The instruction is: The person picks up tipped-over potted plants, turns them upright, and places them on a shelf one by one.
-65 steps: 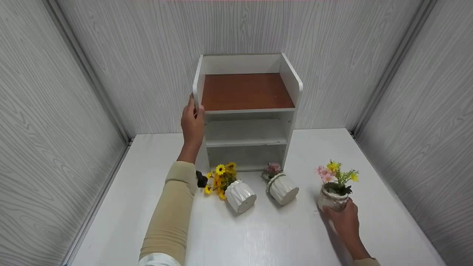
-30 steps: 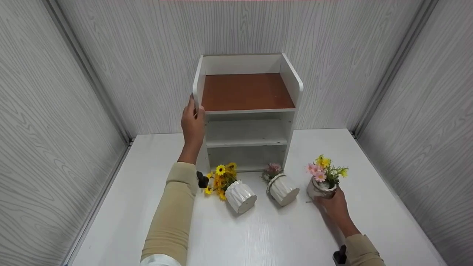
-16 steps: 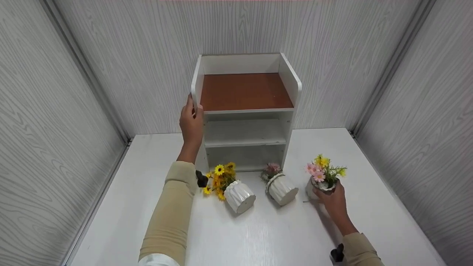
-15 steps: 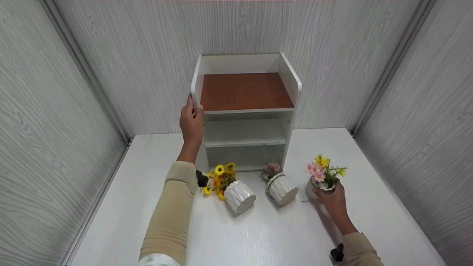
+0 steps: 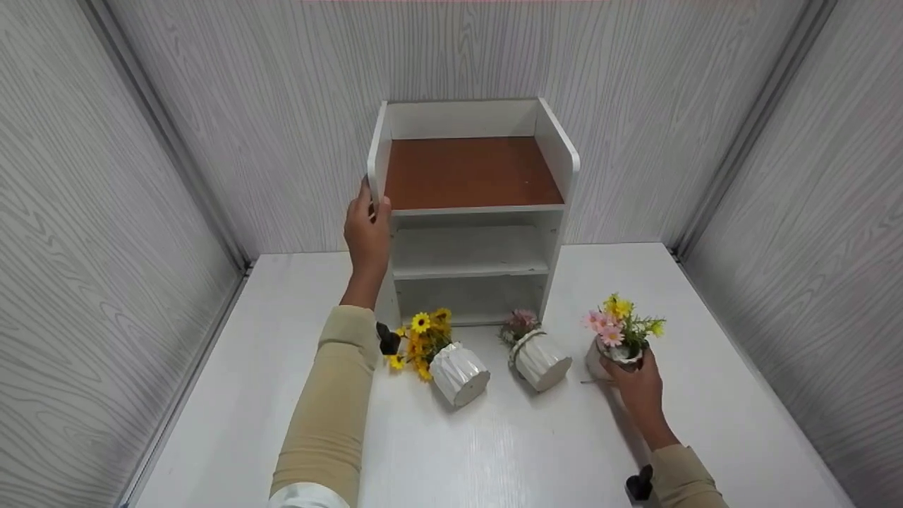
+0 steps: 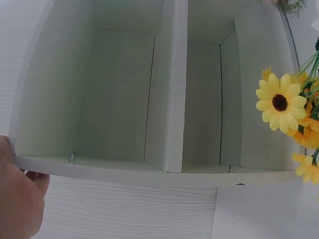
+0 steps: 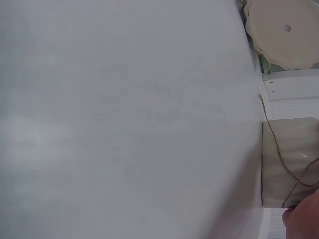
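Observation:
A small white shelf unit [image 5: 471, 210] with a brown top board [image 5: 473, 173] stands against the back wall. My left hand [image 5: 368, 240] grips the front edge of its left side panel [image 5: 376, 159], thumb at the front and fingers along the outer face. On the right, my right hand [image 5: 638, 384] holds a white flowerpot [image 5: 600, 361] upright by its side; pink and yellow flowers [image 5: 614, 324] stand in it. In the right wrist view, a loose twine [image 7: 275, 139] hangs across the pot, and just the edge of the hand shows.
Two more white pots lie on their sides before the shelf, bases toward me: one pot [image 5: 460, 374] with yellow sunflowers [image 5: 421, 339], one pot [image 5: 542, 361] with dusky pink flowers [image 5: 522, 323]. Grey wood-grain walls [image 5: 141, 212] enclose the white table [image 5: 494, 451].
Since the earliest frame, my right hand has brought the held flowerpot slightly left and away from me, then stayed nearly still. My left hand keeps its grip on the shelf.

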The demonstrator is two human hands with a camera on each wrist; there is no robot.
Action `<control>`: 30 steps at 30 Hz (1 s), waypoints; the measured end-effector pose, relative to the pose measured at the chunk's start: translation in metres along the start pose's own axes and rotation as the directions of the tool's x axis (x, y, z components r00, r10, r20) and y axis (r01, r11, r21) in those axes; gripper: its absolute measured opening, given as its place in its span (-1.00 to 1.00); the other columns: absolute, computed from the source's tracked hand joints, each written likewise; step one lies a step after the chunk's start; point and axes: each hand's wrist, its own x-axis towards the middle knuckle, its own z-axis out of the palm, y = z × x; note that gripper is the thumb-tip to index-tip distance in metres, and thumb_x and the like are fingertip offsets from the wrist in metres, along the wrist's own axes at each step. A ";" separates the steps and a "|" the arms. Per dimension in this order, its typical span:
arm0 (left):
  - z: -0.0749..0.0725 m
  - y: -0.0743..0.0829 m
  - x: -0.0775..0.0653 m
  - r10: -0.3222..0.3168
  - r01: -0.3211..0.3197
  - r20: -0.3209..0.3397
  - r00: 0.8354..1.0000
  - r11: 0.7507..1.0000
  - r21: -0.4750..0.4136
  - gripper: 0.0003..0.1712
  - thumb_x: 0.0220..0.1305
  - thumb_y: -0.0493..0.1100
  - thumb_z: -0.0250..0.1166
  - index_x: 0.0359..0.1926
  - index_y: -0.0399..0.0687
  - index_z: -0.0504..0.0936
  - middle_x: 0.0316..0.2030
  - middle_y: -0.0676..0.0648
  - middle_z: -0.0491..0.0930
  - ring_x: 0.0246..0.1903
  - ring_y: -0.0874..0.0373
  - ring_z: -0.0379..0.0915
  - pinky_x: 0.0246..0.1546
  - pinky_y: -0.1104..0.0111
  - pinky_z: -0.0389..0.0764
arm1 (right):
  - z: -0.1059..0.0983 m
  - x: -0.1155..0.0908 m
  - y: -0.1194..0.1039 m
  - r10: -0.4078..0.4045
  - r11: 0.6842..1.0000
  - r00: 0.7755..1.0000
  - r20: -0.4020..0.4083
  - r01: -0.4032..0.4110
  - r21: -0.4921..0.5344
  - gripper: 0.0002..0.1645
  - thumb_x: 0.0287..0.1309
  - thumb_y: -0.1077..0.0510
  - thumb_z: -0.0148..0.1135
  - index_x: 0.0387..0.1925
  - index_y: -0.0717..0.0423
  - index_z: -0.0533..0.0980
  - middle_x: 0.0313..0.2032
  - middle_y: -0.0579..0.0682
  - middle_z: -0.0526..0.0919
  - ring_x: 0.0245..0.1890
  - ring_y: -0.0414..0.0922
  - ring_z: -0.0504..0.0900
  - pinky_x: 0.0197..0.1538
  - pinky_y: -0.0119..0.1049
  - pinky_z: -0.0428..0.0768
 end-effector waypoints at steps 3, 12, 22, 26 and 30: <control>0.000 0.000 0.000 -0.002 0.002 -0.001 1.000 1.000 -0.008 -0.33 0.56 0.05 0.06 0.58 0.16 0.14 0.29 -0.10 0.44 0.31 0.08 0.42 0.24 0.19 0.53 | -0.001 -0.001 -0.001 0.012 1.000 1.000 -0.014 -0.013 -0.006 0.31 0.11 -0.28 0.43 0.60 0.14 -0.09 0.54 0.25 0.09 0.55 0.17 0.08 0.49 0.10 0.18; 0.001 -0.001 0.000 -0.011 0.011 0.001 1.000 1.000 0.004 -0.34 0.56 0.05 0.05 0.58 0.16 0.14 0.28 -0.10 0.45 0.31 0.07 0.42 0.23 0.18 0.53 | 0.000 -0.003 -0.003 -0.012 1.000 0.999 -0.052 0.012 0.007 0.24 0.08 -0.29 0.45 0.57 0.13 0.05 0.46 0.26 0.24 0.47 0.17 0.23 0.41 0.12 0.28; -0.001 0.001 -0.001 0.001 -0.001 -0.009 1.000 1.000 -0.007 -0.35 0.56 0.05 0.04 0.58 0.18 0.14 0.24 -0.11 0.47 0.28 0.09 0.44 0.21 0.18 0.55 | 0.004 -0.006 -0.035 -0.050 0.997 0.998 -0.050 0.052 0.050 0.26 0.05 -0.25 0.49 0.59 0.04 0.02 0.50 0.16 0.17 0.50 0.09 0.17 0.46 0.07 0.23; 0.000 0.001 -0.001 0.003 -0.002 -0.014 1.000 1.000 0.010 -0.36 0.56 0.03 0.04 0.57 0.15 0.16 0.24 -0.11 0.48 0.28 0.08 0.44 0.22 0.20 0.54 | 0.006 -0.008 -0.053 -0.043 0.995 0.998 -0.051 0.048 0.087 0.27 0.05 -0.24 0.50 0.60 0.03 0.00 0.51 0.15 0.15 0.50 0.08 0.18 0.44 0.04 0.27; 0.001 0.001 -0.001 -0.002 0.002 -0.014 1.000 1.000 0.017 -0.36 0.56 0.02 0.05 0.57 0.15 0.17 0.25 -0.11 0.48 0.28 0.08 0.45 0.22 0.21 0.54 | 0.004 -0.011 -0.073 -0.044 0.992 0.997 -0.057 0.051 0.119 0.26 0.06 -0.19 0.51 0.60 0.00 -0.01 0.53 0.13 0.12 0.51 0.07 0.17 0.45 0.02 0.29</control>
